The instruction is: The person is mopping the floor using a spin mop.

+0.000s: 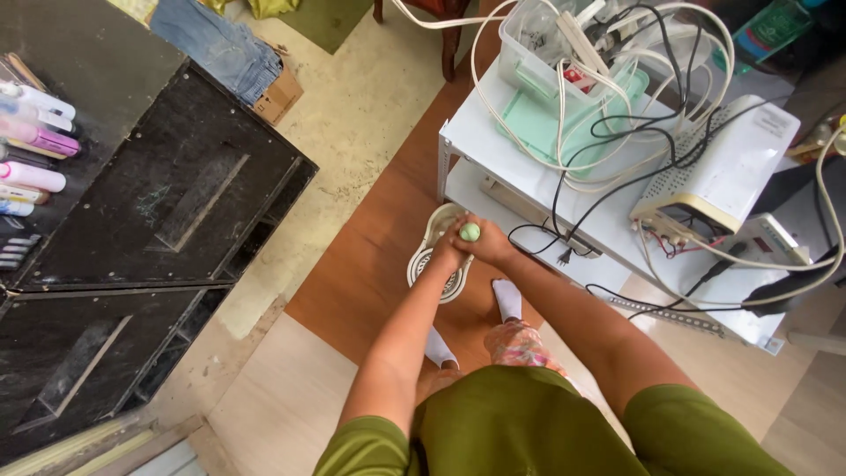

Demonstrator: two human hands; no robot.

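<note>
— Now, what in the hands?

— Small round green object (470, 232), held up between both hands, just above a white shoe (438, 256) with dark pattern on its sole.

— Which hand on it?

— Right hand (490, 244) with fingers closed around the green object from the side. Left hand (448, 253) pressed against it too, fingers curled on the shoe's edge. Both hands together, touching each other.

— And where exactly?

— Low over the brown wooden floor strip (370, 264), just beside the lower shelf of a white table (493, 150). Below the hands, two feet in white socks (507, 298) standing on that same strip.

— On the table?

— Clear plastic box (529, 40) full of cables, pale green tray (546, 123) under it, white device (727, 167) with vent holes at the right, many white and black cables (617, 132) lying across and hanging down.

— Further away?

— At left, big black cabinet (159, 220), well apart from the hands. Pink and white tubes (35, 141) in a row on its top edge. Beyond, folded jeans (220, 44) on a cardboard box (279, 92).
</note>
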